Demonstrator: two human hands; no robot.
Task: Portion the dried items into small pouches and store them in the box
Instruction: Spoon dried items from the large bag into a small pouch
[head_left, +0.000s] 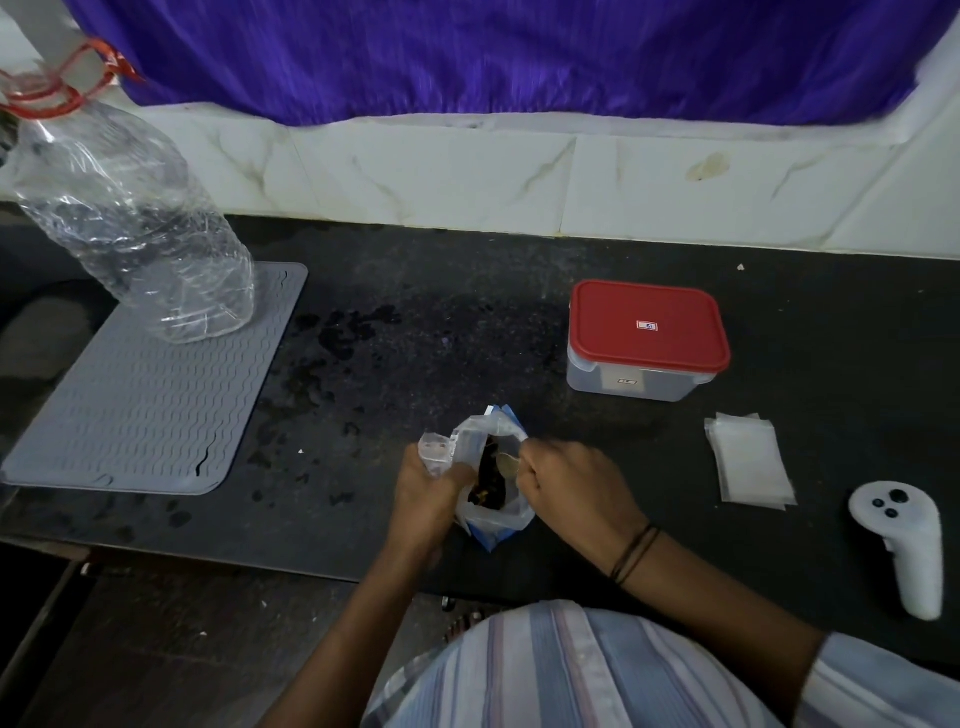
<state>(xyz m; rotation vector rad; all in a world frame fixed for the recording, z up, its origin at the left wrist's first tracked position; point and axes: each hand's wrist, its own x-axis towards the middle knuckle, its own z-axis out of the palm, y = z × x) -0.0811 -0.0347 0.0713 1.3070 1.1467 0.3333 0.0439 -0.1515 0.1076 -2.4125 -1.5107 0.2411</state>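
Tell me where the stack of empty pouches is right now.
The stack of empty pouches lies flat on the black counter, right of the hands, between the red-lidded box and the white controller.

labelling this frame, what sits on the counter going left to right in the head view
grey mat with the clear bottle standing on it → open bag of dried items → red-lidded box → stack of small pouches → white controller

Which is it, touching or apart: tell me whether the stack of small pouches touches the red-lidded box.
Apart. The head view shows a strip of bare dark counter between the stack of small pouches and the red-lidded box, which stands farther back.
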